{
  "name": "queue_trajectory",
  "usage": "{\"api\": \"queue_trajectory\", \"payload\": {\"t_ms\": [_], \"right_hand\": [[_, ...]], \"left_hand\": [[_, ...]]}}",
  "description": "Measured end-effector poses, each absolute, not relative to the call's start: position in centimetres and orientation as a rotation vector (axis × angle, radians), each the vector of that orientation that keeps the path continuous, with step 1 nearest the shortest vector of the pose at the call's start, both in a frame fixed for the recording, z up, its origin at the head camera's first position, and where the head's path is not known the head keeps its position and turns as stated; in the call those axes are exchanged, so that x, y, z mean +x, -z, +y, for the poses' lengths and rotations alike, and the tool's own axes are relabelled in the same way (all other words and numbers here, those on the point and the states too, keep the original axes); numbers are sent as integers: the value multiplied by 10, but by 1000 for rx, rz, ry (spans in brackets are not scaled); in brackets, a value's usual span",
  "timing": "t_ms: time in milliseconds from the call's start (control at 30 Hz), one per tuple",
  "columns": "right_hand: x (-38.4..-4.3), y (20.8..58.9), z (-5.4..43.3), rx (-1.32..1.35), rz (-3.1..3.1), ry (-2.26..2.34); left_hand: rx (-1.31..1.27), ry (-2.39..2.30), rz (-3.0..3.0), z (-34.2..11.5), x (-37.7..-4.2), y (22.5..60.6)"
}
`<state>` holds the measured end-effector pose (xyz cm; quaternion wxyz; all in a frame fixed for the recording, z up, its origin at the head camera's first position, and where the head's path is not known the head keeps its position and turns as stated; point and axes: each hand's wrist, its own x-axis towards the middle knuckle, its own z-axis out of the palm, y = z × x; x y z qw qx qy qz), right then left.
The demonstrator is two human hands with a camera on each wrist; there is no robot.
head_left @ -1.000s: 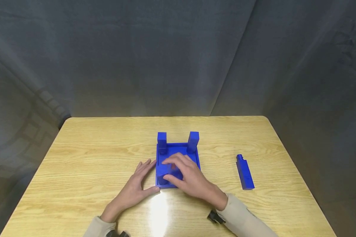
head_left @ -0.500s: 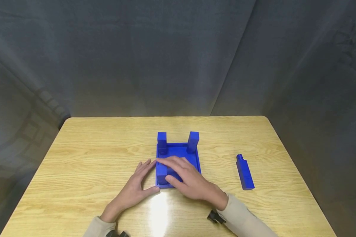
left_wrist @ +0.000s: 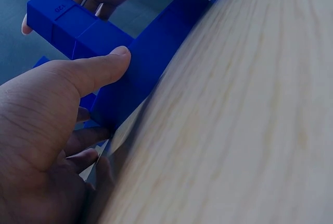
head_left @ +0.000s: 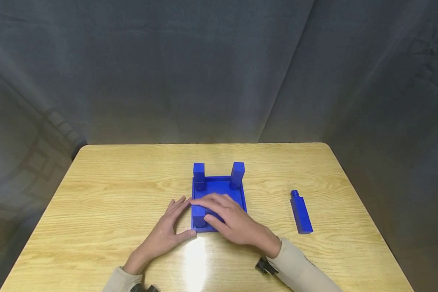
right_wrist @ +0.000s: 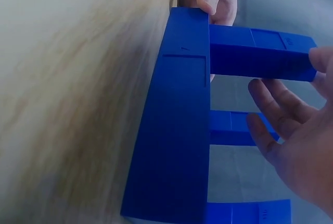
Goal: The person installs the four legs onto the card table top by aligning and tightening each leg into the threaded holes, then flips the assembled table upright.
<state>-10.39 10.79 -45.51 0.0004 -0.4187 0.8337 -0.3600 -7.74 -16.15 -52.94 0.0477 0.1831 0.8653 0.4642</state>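
Note:
A blue, shallow-rimmed square panel [head_left: 219,187] lies on the table, and three square blue legs stand up from its corners. My right hand [head_left: 233,217] grips the top of the near left leg [head_left: 198,215], its thumb on the near side and fingers reaching across behind. In the right wrist view, the thumb [right_wrist: 321,60] meets the end of that leg [right_wrist: 260,52]. My left hand [head_left: 164,235] holds the panel's near left corner, fingers along the left side and thumb [left_wrist: 119,57] against the front edge. The legs at the far left [head_left: 199,174] and far right [head_left: 237,174] stand untouched.
A loose blue leg [head_left: 301,213] with a narrow peg end lies on the wooden table [head_left: 131,178] to the right of the panel. Dark grey curtains [head_left: 175,81] hang behind the table and at both sides.
The fingers of my right hand have swung left across the near left leg, and its thumb has shifted slightly right. My left hand and the panel stay in place.

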Motion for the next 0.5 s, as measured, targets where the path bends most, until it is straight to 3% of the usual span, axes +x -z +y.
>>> {"api": "queue_trajectory", "payload": {"t_ms": [500], "right_hand": [[-103,455,108,-1313,2608,1132]], "left_hand": [[545,-1419,2635,-161,-77,529]]}}
